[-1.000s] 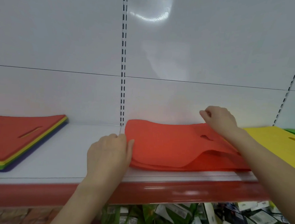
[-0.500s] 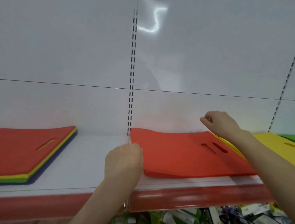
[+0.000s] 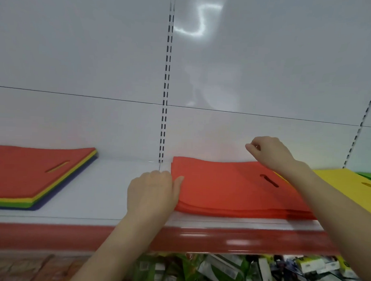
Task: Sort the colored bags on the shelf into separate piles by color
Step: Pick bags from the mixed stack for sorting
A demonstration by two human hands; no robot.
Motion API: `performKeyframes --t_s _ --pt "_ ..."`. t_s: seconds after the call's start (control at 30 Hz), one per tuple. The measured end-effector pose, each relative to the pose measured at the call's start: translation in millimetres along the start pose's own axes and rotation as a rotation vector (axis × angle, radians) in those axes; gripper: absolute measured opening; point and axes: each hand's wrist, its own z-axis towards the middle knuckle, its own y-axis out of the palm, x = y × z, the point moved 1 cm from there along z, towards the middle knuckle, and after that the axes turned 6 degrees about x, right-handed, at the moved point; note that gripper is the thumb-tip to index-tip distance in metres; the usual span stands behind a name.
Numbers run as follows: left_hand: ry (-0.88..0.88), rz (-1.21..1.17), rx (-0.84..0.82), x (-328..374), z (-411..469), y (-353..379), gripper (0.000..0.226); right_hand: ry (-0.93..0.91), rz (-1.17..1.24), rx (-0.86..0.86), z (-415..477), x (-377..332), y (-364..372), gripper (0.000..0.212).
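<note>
Left hand (image 3: 152, 194) thumb on red pile (image 3: 231, 189), grip unclear; right hand (image 3: 271, 152) curled, empty. Push may skew pile.

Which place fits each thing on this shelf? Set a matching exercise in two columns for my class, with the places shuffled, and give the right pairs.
Things
1. mixed-colour stack of flat bags, red on top
2. all-red pile of flat bags
3. yellow flat bag
4. left hand

Places
A. right of the red pile
B. far left of the shelf
C. at the red pile's left edge
D. middle of the shelf

Pairs: 1-B, 2-D, 3-A, 4-C
</note>
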Motion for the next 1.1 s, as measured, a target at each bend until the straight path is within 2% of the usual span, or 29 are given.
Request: performKeyframes --t_s 0.23,0.4,0.57,0.67,0.83,0.9,1.1 --pt "-0.065 0.025 0.160 -72 -5 -30 0.040 -0.121 0.126 -0.027 13 -88 23 0.030" --pt "-0.008 0.051 0.303 -152 -11 -41 0.038 -0.209 0.233 -0.018 12 -174 37 0.038" --pt "0.001 0.056 0.315 -237 -21 -50 0.042 -0.236 0.307 -0.006 1 -267 53 0.035" --pt "0.018 0.082 0.278 -307 -30 -54 0.035 -0.242 0.309 -0.011 -9 -328 68 0.034" --pt "-0.055 0.125 0.106 -401 -41 -60 0.026 -0.197 0.286 -0.053 -24 -395 95 0.029" --pt "-0.087 0.171 0.080 -427 -45 -64 0.023 -0.151 0.245 -0.076 -27 -410 105 0.029" --pt "-0.197 0.382 -0.064 -479 -50 -62 0.036 -0.004 0.093 -0.154 -30 -422 134 0.031"
